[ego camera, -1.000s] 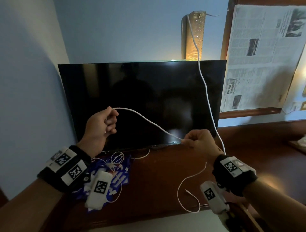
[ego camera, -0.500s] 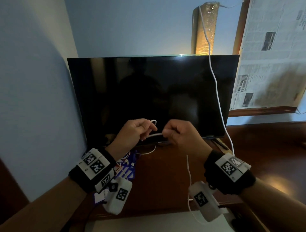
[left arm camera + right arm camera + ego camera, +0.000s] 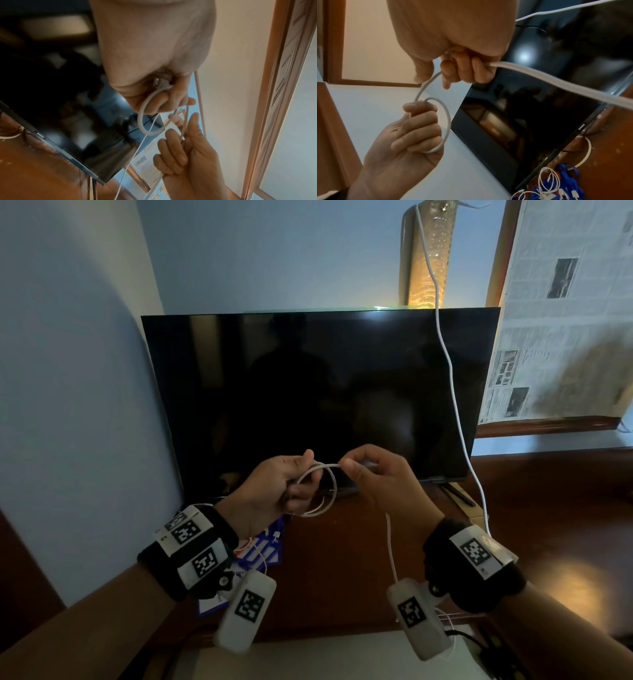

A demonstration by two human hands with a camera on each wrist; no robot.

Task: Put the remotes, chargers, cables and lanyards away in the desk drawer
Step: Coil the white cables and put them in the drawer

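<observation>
Left hand point(image 3: 274, 491) curls tight round a small coil of white cable point(image 3: 323, 491) — right hand point(image 3: 380, 481) pinches the same cable just beside it, both raised before the TV point(image 3: 325, 392), above the worktop point(image 3: 342, 559).

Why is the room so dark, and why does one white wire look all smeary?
Head view: dim room, only a lamp glowing behind the black TV, plus a light patch on the desk. Right wrist view: the white cable leaving the right hand is blurred, and glare spots the screen.
</observation>
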